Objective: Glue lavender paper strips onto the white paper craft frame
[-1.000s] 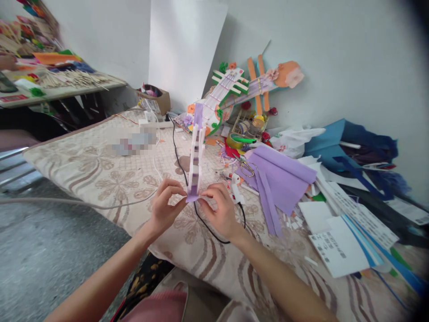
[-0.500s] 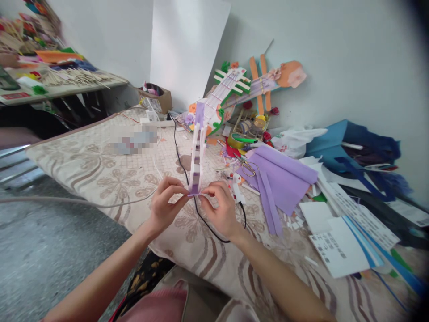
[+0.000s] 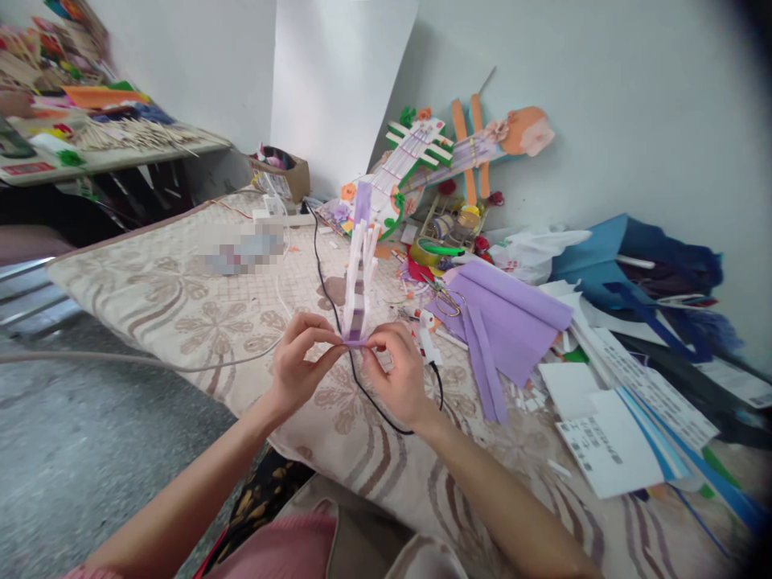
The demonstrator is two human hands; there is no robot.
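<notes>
Between my hands is a narrow white frame (image 3: 353,293) with rungs like a small ladder, pointing away from me. A purple paper strip (image 3: 363,205) runs along it and sticks out past the far end; its near end is folded across the frame's bottom. My left hand (image 3: 305,359) pinches the left corner of this purple end between thumb and finger. On the right corner, my right hand (image 3: 395,370) pinches the same strip. Both hands are above the patterned cloth, fingertips close together.
To the right lie purple paper sheets (image 3: 512,322), scissors (image 3: 447,301), a white glue gun (image 3: 428,342) with a black cord and white cards (image 3: 609,450). Decorated guitar-shaped crafts (image 3: 410,157) lean on the wall. A cable (image 3: 181,368) crosses the left side.
The white frame has tilted slightly to the right, its far end shifting and its side pieces looking closer together. Both hands keep their pinch on the purple end, nearly in place.
</notes>
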